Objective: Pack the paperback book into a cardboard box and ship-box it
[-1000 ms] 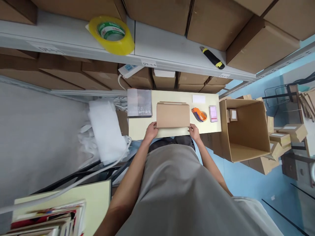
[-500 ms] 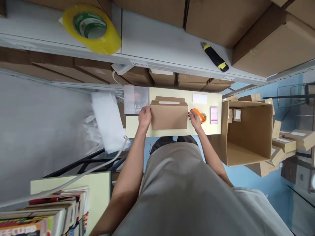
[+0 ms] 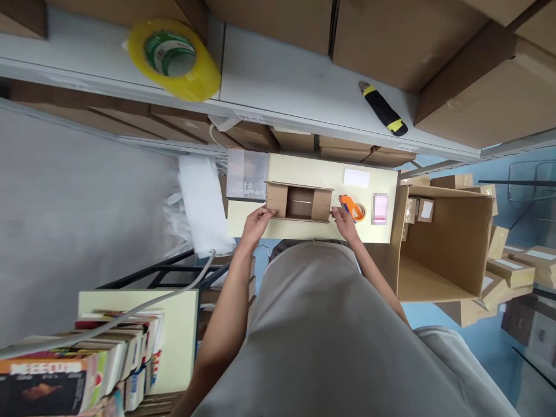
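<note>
A small cardboard box (image 3: pixel 277 201) sits on the pale table (image 3: pixel 304 166) in front of me. Its two short end flaps are folded inward, with an open gap between them showing the inside. The long flaps stand up along the near and far sides. At the near left corner, the fingers of my left hand (image 3: pixel 257 226) pinch the cardboard. My right hand (image 3: pixel 344 225) grips the near right corner with bent fingers. Just beyond that hand lies an orange tape dispenser (image 3: pixel 347 204) with a roll of tape.
Right of the dispenser lies a phone (image 3: pixel 380 208); a white label (image 3: pixel 356 177) is behind. A grey printed packet (image 3: pixel 247 174) lies left. A large open carton (image 3: pixel 447 243) stands right. The shelf above holds yellow tape (image 3: pixel 174 61) and a black-yellow cutter (image 3: pixel 383 109).
The box has turned from showing a closed long side to showing its open top with end flaps folded in. My left hand has shifted to the near corner.
</note>
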Available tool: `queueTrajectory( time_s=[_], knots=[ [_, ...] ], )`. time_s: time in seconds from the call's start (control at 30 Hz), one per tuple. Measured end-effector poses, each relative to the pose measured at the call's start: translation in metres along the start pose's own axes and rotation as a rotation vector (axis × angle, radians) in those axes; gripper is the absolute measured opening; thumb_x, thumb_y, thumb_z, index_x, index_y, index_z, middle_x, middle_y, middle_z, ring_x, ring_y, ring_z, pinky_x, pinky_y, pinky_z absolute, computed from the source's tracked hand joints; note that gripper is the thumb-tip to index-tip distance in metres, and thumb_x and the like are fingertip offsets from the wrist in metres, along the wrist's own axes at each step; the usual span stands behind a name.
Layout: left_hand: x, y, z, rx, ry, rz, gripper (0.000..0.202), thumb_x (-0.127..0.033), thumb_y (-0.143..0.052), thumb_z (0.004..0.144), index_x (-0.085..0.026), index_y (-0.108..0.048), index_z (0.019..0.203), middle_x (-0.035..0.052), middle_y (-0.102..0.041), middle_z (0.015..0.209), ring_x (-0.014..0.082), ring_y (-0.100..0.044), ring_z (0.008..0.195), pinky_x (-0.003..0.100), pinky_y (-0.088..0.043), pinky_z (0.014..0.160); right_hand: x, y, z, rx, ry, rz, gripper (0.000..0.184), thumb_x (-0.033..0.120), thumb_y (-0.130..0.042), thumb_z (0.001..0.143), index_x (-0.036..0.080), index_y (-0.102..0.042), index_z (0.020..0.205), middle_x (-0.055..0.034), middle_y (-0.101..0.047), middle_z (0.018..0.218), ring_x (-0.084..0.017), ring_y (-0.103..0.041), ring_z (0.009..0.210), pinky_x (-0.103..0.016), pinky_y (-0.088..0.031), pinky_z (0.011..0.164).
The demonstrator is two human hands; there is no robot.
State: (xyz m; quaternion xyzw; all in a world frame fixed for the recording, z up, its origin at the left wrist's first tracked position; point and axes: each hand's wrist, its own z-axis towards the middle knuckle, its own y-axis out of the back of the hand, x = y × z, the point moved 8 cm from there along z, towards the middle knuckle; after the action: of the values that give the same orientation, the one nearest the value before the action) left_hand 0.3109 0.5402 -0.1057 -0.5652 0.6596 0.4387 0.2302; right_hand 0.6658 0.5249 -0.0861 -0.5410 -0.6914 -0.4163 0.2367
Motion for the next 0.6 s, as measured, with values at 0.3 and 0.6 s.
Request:
queueTrajectory(
  time_s=[0.3, 0.6],
  knots=[
    [-0.019, -0.031, -0.012, 0.248, -0.280, 0.481, 0.106, -0.016, -0.089, 0.079, -0.026, -0.051, 0.177, 0.0169, -0.008, 0.198, 0.0457, -0.018, 0.183, 0.059, -0.032, 0.145, 0.063, -0.029, 0.014, -0.056, 0.266, -0.586, 0.086, 0.046, -0.085, 0.100, 0.028, -0.051, 0.177, -0.0178, -0.023, 0.195, -0.045, -0.018, 0.183, -0.070, -0.031, 0.144],
    [-0.049, -0.071, -0.035, 0.235, -0.455, 0.736, 0.058, -0.004, -0.060, 0.095, -0.017, -0.078, 0.149, 0.0133, -0.010, 0.198, 0.0411, 0.013, 0.183, 0.074, 0.001, 0.147, 0.074, -0.054, 0.028, -0.161, 0.263, -0.809, 0.120, 0.015, -0.081, 0.088, 0.027, -0.019, 0.190, -0.0199, 0.004, 0.199, -0.048, -0.002, 0.185, -0.074, -0.028, 0.142]
  ],
)
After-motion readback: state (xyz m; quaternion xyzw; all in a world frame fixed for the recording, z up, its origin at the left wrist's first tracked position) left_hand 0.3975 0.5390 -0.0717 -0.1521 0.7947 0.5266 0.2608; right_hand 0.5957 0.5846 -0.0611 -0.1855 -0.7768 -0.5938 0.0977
